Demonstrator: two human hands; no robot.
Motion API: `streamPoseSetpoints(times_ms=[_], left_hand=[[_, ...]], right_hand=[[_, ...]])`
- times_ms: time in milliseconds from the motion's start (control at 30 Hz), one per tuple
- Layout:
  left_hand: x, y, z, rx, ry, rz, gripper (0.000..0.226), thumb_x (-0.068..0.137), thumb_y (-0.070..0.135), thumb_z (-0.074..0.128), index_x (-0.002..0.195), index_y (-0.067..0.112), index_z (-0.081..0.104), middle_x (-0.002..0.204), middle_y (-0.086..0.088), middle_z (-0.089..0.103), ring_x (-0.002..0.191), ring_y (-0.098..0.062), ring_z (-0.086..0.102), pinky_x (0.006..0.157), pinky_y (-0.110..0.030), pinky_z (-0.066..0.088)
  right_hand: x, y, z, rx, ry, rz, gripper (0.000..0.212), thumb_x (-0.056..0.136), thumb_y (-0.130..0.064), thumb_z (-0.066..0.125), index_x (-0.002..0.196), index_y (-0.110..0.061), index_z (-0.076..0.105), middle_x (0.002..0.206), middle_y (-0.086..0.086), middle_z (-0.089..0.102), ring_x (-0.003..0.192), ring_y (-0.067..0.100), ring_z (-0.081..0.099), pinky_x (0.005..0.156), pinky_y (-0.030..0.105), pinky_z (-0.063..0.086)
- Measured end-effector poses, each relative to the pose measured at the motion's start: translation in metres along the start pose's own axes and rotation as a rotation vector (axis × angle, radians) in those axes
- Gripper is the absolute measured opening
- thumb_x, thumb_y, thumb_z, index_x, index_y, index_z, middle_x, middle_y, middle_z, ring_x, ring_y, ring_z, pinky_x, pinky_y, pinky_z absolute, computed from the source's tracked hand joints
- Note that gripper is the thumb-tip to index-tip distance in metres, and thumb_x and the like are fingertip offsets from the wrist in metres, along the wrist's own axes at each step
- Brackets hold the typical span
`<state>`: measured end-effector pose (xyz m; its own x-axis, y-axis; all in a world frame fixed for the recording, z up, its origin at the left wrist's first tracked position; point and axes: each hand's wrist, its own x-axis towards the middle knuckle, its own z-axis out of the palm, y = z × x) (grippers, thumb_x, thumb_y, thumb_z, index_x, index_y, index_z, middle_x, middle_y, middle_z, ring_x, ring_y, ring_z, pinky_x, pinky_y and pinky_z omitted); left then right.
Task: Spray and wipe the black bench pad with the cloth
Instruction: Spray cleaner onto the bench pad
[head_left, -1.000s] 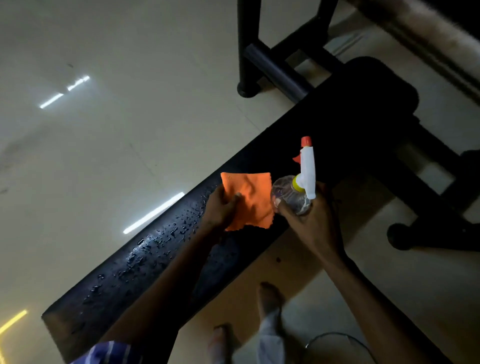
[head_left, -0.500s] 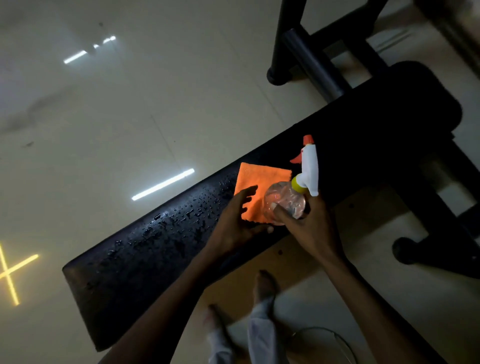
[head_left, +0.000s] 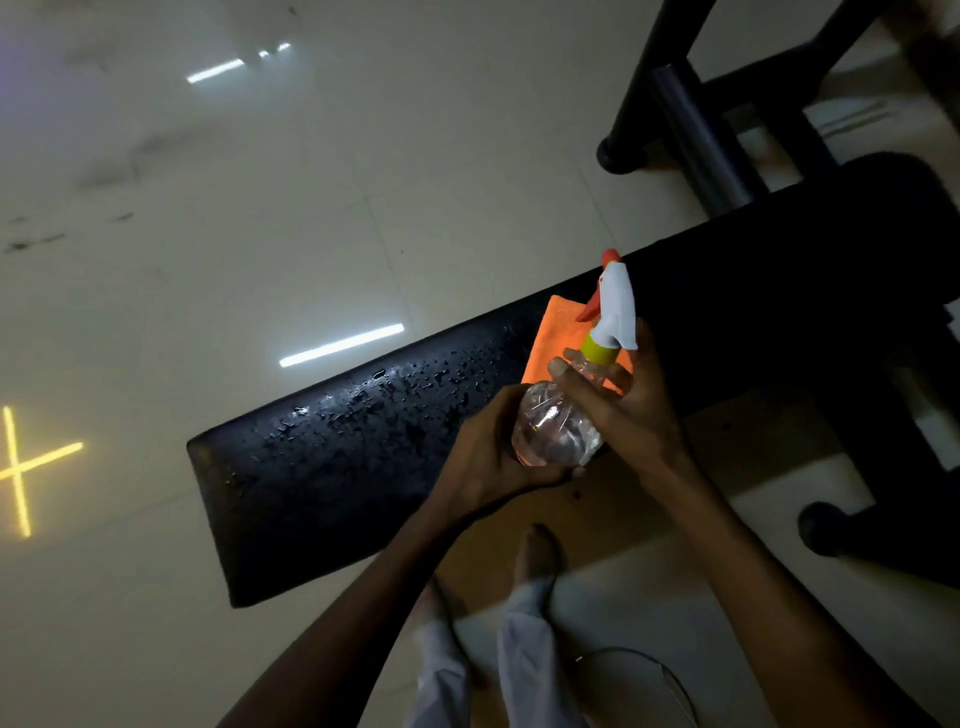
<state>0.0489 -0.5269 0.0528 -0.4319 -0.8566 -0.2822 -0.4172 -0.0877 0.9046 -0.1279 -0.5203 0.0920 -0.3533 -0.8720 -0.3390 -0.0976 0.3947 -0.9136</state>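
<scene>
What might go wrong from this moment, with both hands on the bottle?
The orange cloth lies loose on the bench pad with no hand on it, so it may slide off. The spray bottle is gripped by the left hand and right hand above the wet pad; it might slip.

This looks like a gym or home workout room. A long black padded bench (head_left: 363, 467), the kind used for lifting weights, runs across the view on a dark metal frame (head_left: 691, 130) with tubular legs ending in rounded feet (head_left: 618, 156). The pad's vinyl surface shines with droplets. Beneath it lies a pale, glossy tiled floor (head_left: 260, 208) that mirrors strip ceiling lights (head_left: 340, 345) and a yellow cross-shaped light (head_left: 21, 467). The room is dim, with little else in sight.
</scene>
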Motion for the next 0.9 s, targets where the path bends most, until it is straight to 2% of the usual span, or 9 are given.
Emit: streamPoseSetpoints(times_ms=[67, 233, 333, 400, 467, 567, 700, 800, 900], left_hand=[[-0.013, -0.003, -0.003, -0.057, -0.019, -0.04, 0.087, 0.061, 0.04, 0.101, 0.136, 0.025, 0.059, 0.125, 0.014, 0.073, 0.11, 0.005, 0.069, 0.093, -0.023, 0.06], [-0.043, -0.019, -0.008, -0.186, -0.205, -0.173, 0.097, 0.061, 0.04, 0.1, 0.145, 0.026, 0.054, 0.136, 0.009, 0.07, 0.125, -0.006, 0.067, 0.107, -0.042, 0.056], [-0.053, -0.04, -0.026, 0.092, -0.111, -0.22, 0.102, 0.07, 0.048, 0.093, 0.156, 0.019, 0.044, 0.156, -0.004, 0.052, 0.143, -0.018, 0.05, 0.119, -0.046, 0.044], [-0.058, -0.063, -0.041, 0.404, -0.042, -0.32, 0.097, 0.088, 0.047, 0.078, 0.165, 0.019, 0.024, 0.171, -0.01, 0.024, 0.157, -0.033, 0.023, 0.127, -0.054, 0.028], [-0.065, -0.084, -0.051, 0.583, -0.103, -0.444, 0.095, 0.097, 0.045, 0.067, 0.167, 0.024, 0.007, 0.176, -0.005, -0.003, 0.161, -0.039, -0.003, 0.128, -0.063, 0.015], [-0.075, -0.101, -0.049, 0.701, -0.207, -0.473, 0.101, 0.099, 0.04, 0.065, 0.166, 0.028, -0.008, 0.173, -0.001, -0.024, 0.159, -0.04, -0.02, 0.124, -0.073, 0.011], [-0.076, -0.106, -0.044, 0.693, -0.168, -0.454, 0.097, 0.1, 0.042, 0.062, 0.167, 0.028, -0.007, 0.173, 0.0, -0.024, 0.159, -0.04, -0.021, 0.124, -0.073, 0.01], [-0.08, -0.108, -0.05, 0.672, -0.131, -0.421, 0.091, 0.102, 0.041, 0.06, 0.167, 0.026, -0.002, 0.175, 0.0, -0.017, 0.161, -0.038, -0.015, 0.126, -0.069, 0.014], [-0.094, -0.115, -0.064, 0.677, -0.079, -0.406, 0.087, 0.103, 0.039, 0.059, 0.167, 0.023, 0.003, 0.176, -0.005, -0.009, 0.162, -0.038, -0.009, 0.129, -0.061, 0.018]], right_hand=[[-0.002, -0.006, 0.013, 0.115, -0.01, -0.008, 0.059, 0.09, -0.029, 0.081, 0.143, -0.025, 0.053, 0.13, 0.01, 0.069, 0.105, 0.015, 0.076, 0.087, 0.031, 0.064], [-0.01, -0.013, 0.037, 0.138, -0.048, 0.026, 0.006, 0.101, -0.037, 0.066, 0.101, -0.032, 0.069, 0.083, -0.001, 0.075, 0.05, 0.018, 0.069, 0.05, 0.029, 0.055], [-0.015, -0.002, 0.035, 0.01, -0.091, 0.112, 0.019, 0.103, -0.037, 0.064, 0.111, -0.02, 0.063, 0.086, 0.003, 0.072, 0.042, 0.018, 0.064, 0.045, 0.027, 0.051], [-0.021, 0.004, 0.03, -0.026, -0.181, 0.224, 0.026, 0.103, -0.041, 0.063, 0.123, -0.025, 0.058, 0.098, 0.007, 0.075, 0.042, 0.02, 0.065, 0.042, 0.028, 0.049], [-0.027, 0.011, 0.024, -0.083, -0.243, 0.307, 0.031, 0.102, -0.042, 0.063, 0.125, -0.021, 0.06, 0.104, 0.011, 0.075, 0.042, 0.022, 0.064, 0.04, 0.028, 0.048], [-0.037, 0.014, 0.018, -0.16, -0.267, 0.36, 0.046, 0.101, -0.041, 0.064, 0.128, -0.004, 0.06, 0.093, 0.007, 0.074, 0.039, 0.022, 0.061, 0.04, 0.026, 0.048], [-0.048, 0.011, 0.016, -0.177, -0.272, 0.351, 0.04, 0.101, -0.043, 0.065, 0.119, -0.007, 0.063, 0.078, 0.004, 0.065, 0.04, 0.021, 0.057, 0.044, 0.026, 0.048], [-0.05, 0.012, 0.021, -0.16, -0.197, 0.328, 0.035, 0.099, -0.042, 0.067, 0.087, -0.01, 0.058, 0.065, 0.006, 0.053, 0.038, 0.019, 0.054, 0.045, 0.03, 0.048], [-0.056, 0.01, 0.034, -0.109, -0.225, 0.302, 0.023, 0.101, -0.041, 0.065, 0.109, -0.02, 0.061, 0.064, 0.002, 0.066, 0.041, 0.022, 0.062, 0.044, 0.029, 0.049]])
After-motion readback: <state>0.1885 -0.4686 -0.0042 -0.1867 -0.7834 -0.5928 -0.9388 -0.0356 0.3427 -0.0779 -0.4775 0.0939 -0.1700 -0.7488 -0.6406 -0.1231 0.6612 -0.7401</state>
